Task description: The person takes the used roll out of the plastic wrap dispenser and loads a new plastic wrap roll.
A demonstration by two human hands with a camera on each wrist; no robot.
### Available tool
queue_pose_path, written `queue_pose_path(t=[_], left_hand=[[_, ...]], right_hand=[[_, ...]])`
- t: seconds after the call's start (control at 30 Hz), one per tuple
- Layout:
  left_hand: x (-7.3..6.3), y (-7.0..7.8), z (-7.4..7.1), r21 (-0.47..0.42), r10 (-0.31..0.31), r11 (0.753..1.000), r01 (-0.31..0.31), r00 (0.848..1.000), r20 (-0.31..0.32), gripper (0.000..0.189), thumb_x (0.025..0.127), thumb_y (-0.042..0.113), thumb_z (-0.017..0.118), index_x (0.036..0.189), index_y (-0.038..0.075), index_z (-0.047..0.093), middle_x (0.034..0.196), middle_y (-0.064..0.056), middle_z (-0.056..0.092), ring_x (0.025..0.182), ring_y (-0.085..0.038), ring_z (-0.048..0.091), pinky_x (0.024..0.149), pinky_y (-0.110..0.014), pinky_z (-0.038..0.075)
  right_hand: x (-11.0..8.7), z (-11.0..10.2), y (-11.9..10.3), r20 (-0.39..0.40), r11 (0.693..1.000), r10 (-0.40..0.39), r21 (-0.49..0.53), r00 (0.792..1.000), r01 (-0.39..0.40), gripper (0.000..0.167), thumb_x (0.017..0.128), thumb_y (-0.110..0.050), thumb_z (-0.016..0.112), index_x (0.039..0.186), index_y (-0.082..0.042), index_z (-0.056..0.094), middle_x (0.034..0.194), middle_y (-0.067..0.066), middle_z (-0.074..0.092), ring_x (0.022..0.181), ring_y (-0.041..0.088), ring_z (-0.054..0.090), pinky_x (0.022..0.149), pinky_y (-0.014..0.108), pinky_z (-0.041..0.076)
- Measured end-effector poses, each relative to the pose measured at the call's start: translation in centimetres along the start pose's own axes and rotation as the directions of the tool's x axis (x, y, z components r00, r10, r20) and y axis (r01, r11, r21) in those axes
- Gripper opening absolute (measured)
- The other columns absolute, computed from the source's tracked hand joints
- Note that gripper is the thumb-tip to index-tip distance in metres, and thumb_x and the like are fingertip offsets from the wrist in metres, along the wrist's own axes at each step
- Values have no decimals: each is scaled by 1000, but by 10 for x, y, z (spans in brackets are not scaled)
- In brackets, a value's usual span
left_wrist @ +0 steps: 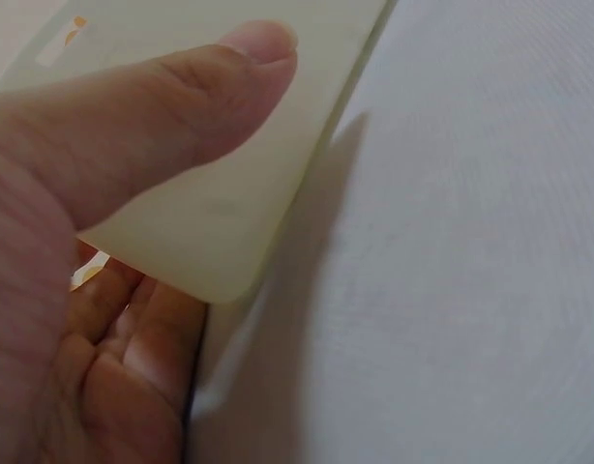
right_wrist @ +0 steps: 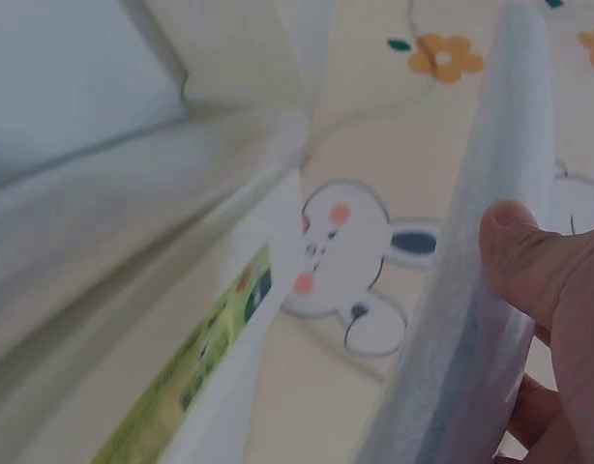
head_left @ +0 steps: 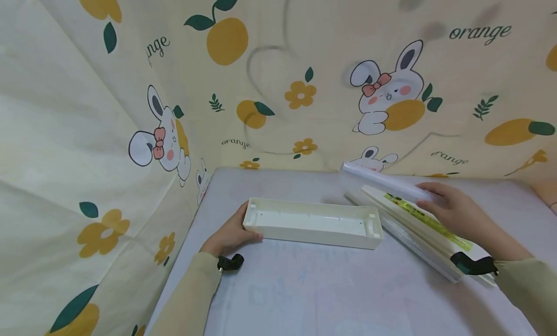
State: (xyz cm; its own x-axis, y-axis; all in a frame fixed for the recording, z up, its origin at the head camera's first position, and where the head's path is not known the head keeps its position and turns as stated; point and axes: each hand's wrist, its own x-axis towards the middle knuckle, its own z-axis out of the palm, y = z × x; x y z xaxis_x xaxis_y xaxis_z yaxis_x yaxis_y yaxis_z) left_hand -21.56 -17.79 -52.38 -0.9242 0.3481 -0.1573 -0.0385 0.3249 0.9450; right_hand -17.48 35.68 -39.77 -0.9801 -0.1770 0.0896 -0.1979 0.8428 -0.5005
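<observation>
A long cream plastic box (head_left: 313,237), its top side uncovered, lies across the middle of the table. My left hand (head_left: 228,234) grips its left end, thumb along the front wall (left_wrist: 210,203) and fingers round the end. In my right hand (head_left: 457,212) is a roll of clear plastic wrap (head_left: 383,179), held above the table and slanting up to the far left. The right wrist view shows my thumb (right_wrist: 515,242) pressed on the roll. Below it lies a long cream cover (head_left: 376,197) with a yellow-green label (head_left: 428,220).
Another clear, film-like roll (head_left: 419,251) lies slantwise along the near side of the cover, close to the box's right end. A cloth printed with rabbits and oranges (head_left: 270,84) hangs behind the table and on its left. The white tabletop (head_left: 313,287) stretches toward me.
</observation>
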Motion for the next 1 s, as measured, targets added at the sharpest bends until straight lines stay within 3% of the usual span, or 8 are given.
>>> queue_pose_path(t=[0.23, 0.6, 0.83, 1.0], left_hand=[[-1, 1, 0, 19, 15, 1000, -15, 1000, -3, 113, 64, 19, 92, 151, 34, 22, 141, 2, 44, 123, -26, 43, 106, -55, 27], [-1, 1, 1, 24, 10, 1000, -10, 1000, -15, 112, 66, 13, 90, 152, 31, 22, 141, -1, 44, 122, -27, 44, 105, -54, 28], [-9, 19, 3, 8, 5, 1000, -5, 1000, -5, 111, 69, 5, 87, 154, 21, 19, 143, -8, 43, 121, -30, 43, 105, -54, 28], [-14, 26, 4, -19, 6, 1000, -7, 1000, -2, 109, 69, 4, 86, 154, 20, 20, 143, -8, 42, 123, -30, 43, 106, -55, 28]], right_hand=[[4, 7, -24, 55, 999, -17, 46, 998, 14, 57, 93, -41, 62, 136, -6, 50, 133, 23, 49, 113, 42, 46, 91, 67, 34], [16, 24, -51, 30, 993, -86, 83, 996, 84, 52, 92, -36, 66, 133, -6, 55, 131, 21, 53, 118, 41, 46, 95, 65, 32], [22, 37, -64, 31, 991, -91, 99, 995, 88, 50, 92, -37, 66, 133, -10, 56, 130, 17, 55, 109, 34, 50, 92, 58, 38], [27, 48, -74, 18, 985, -141, 106, 990, 138, 48, 92, -36, 66, 130, -8, 59, 126, 16, 58, 107, 33, 51, 91, 55, 39]])
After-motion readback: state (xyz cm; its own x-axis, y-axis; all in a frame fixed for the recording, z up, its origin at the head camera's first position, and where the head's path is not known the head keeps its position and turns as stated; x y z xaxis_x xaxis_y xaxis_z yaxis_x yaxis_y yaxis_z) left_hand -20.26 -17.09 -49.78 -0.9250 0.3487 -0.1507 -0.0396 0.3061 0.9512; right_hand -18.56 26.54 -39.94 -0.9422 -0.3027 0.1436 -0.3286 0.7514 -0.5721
